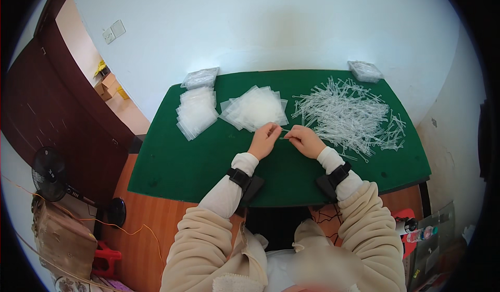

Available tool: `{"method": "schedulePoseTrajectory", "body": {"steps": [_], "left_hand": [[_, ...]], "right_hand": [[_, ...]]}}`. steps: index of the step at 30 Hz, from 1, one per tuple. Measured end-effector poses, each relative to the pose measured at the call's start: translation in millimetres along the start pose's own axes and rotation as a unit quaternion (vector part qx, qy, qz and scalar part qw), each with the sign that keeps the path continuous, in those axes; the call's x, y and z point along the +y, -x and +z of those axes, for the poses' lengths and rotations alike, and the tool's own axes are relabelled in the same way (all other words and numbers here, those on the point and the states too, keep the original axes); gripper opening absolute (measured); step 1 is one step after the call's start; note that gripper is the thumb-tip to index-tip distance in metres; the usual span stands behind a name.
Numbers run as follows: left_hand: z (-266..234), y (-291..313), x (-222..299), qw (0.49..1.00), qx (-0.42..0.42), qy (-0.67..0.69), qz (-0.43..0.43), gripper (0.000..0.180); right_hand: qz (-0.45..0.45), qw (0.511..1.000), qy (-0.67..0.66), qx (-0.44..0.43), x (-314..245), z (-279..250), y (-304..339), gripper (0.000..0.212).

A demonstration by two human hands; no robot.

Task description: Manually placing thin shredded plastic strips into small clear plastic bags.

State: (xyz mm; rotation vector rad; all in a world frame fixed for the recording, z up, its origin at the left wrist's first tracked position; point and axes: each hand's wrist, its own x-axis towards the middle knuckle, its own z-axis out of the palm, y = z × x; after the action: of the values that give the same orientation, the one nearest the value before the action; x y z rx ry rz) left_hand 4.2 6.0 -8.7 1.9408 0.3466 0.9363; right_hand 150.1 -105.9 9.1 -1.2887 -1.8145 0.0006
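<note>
My left hand [264, 140] and my right hand [306, 141] meet near the middle of the green table, fingertips pinched. Between them runs a thin clear plastic stick [285, 130], gripped from both sides; how many sticks there are is too small to tell. To the right of my hands spreads a large loose heap of clear plastic sticks [348, 112] with small ringed ends. Just beyond my left hand lies a fanned pile of clear plastic bags [255, 107]. Another stack of clear bags [197, 112] rests farther left.
Filled clear packs stand at the table's back left corner [200, 77] and back right corner [365, 71], against the white wall. A green cloth [172, 162] covers the table. On the floor at left are a black fan [49, 173] and a red stool [107, 258].
</note>
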Motion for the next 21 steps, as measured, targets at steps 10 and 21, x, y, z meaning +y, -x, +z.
{"method": "schedulePoseTrajectory", "body": {"steps": [10, 21], "left_hand": [[-2.2, 3.7, 3.8, 0.994, -0.097, 0.014, -0.049, 0.016], [-9.4, -1.1, 12.4, 0.979, 0.01, 0.144, -0.141, 0.018]], "right_hand": [[0.171, 0.985, -0.021, 0.01, -18.9, -9.3, -4.2, 0.009], [0.196, 0.979, -0.02, 0.041, 3.5, -6.3, 3.2, 0.013]]}}
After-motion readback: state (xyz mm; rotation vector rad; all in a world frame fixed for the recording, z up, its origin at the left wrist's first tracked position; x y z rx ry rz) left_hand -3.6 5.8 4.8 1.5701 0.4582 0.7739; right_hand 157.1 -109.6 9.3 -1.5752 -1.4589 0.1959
